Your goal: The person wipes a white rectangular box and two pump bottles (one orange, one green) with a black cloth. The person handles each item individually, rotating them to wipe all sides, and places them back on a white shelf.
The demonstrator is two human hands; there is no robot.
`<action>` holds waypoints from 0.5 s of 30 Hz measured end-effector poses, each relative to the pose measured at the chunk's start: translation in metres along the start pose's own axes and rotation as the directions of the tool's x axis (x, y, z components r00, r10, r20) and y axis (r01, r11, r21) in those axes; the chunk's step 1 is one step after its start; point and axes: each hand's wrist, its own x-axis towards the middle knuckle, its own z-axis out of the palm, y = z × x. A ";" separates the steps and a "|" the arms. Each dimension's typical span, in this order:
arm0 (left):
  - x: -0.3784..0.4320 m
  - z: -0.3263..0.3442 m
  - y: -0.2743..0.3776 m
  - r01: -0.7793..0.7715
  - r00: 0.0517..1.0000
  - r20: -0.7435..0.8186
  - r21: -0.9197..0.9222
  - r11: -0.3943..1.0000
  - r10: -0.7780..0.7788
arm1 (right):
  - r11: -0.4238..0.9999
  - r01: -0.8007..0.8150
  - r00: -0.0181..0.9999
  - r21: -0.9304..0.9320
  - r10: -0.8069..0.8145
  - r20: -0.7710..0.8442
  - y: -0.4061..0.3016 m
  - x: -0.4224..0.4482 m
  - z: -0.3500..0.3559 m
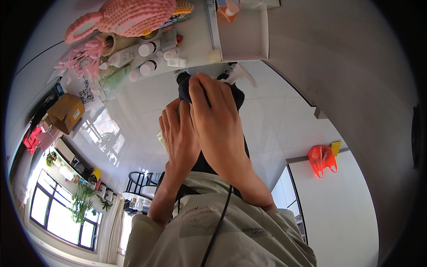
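Note:
Both of my hands are side by side in front of me, backs up and fingers curled. My left hand (178, 130) touches or nearly touches my right hand (217, 116), which lies partly over dark trouser legs. Beyond the right fingers a blurred white strip-like thing (242, 75) sticks out; whether the fingers grip it cannot be told. A pale green-yellow thing (160, 137) shows beside the left hand, mostly hidden by it. The thumbs and palms are out of sight.
On the table ahead lie a pink beaded bag (140, 16), white-capped bottles (146, 49), a white tray (268, 36) and an orange pump bottle (228, 13). A cardboard box (65, 111) is at left, a red plastic bag (322, 158) at right.

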 end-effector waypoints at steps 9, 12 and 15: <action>-0.007 -0.026 -0.025 0.302 0.921 0.103 -0.797 0.523 -0.376 | 0.835 -0.428 0.904 0.347 0.396 0.162 0.063 -0.079 0.002; -0.004 -0.035 -0.035 0.291 0.955 0.266 -0.931 0.223 -0.136 | 0.619 -0.401 0.850 0.675 0.526 0.022 0.066 -0.054 -0.013; -0.019 -0.025 -0.042 0.423 0.902 0.429 -0.898 0.119 0.033 | 0.520 -0.328 0.933 0.789 0.310 0.184 0.054 -0.006 -0.036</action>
